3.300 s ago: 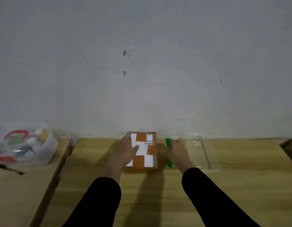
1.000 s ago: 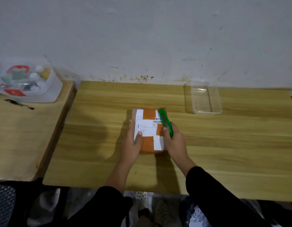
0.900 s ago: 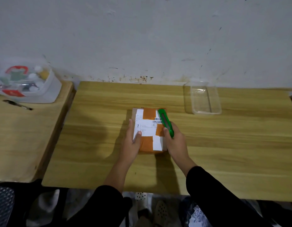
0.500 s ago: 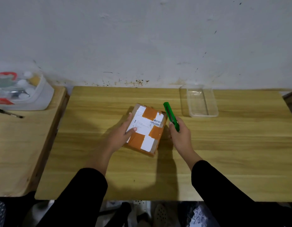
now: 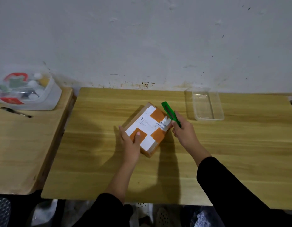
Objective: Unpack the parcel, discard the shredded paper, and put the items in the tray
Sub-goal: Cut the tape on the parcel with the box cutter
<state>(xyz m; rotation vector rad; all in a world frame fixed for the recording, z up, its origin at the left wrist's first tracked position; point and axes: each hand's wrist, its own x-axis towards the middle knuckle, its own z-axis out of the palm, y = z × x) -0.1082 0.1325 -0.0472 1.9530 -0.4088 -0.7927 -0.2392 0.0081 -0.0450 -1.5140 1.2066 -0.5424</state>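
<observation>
Using the parcel (image 5: pixel 147 128) as the mark: far to its left a clear bin of odds and ends (image 5: pixel 30 92) sits on a side table, a pen (image 5: pixel 16 112) before it. The left hand (image 5: pixel 130 140) lies flat on the parcel's near-left corner, thumb on the tape, pinning it. The parcel sits skewed mid-table, still sealed. Right beside it the right hand (image 5: pixel 182 130) is closed round a green box cutter (image 5: pixel 170 114). Further right waits the clear tray (image 5: pixel 207 105). A deep cut could slash the contents, or slip toward that thumb.
</observation>
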